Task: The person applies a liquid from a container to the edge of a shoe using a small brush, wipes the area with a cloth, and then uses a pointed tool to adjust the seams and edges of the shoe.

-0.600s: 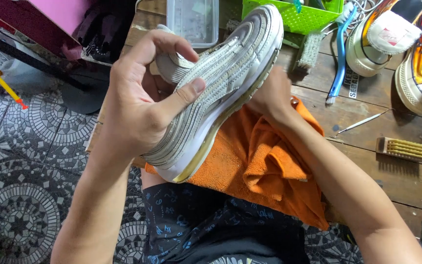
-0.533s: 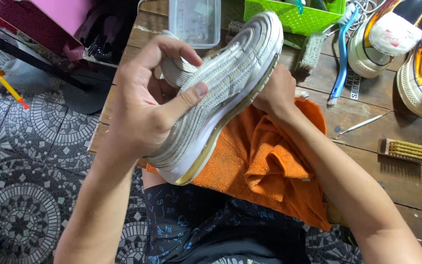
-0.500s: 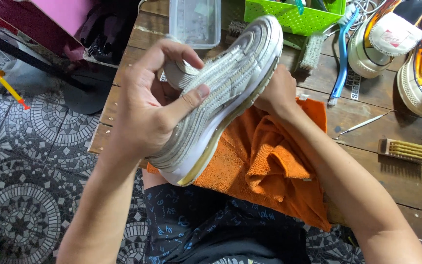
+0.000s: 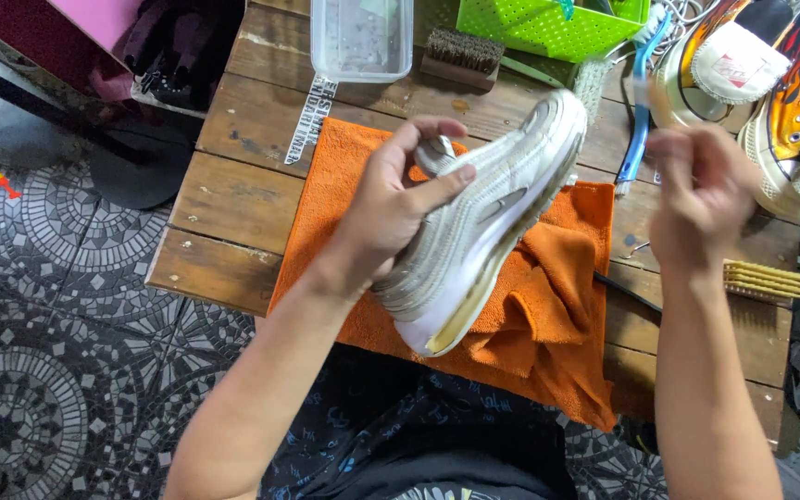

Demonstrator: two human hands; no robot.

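Note:
My left hand (image 4: pixel 389 211) grips a long silver-white sneaker (image 4: pixel 493 218) around its middle, holding it tilted above an orange cloth (image 4: pixel 548 306) spread on a wooden table (image 4: pixel 233 194). The shoe's toe points toward the green basket and its heel hangs over the table's near edge. My right hand (image 4: pixel 701 199) is lifted to the right of the shoe, apart from it, blurred, with fingers curled loosely and nothing visible in them.
A clear plastic tub (image 4: pixel 361 37), a wooden brush (image 4: pixel 460 54) and a green basket (image 4: pixel 548 26) stand at the back. A blue-handled brush (image 4: pixel 639 120), flame-patterned shoes (image 4: pixel 789 83) and a brass-bristle brush (image 4: pixel 768 280) lie to the right. Patterned tile floor (image 4: pixel 39 370) is on the left.
My right hand has let go of the sneaker's far side and moved off to the right. The left hand alone now holds the shoe, further out over the cloth.

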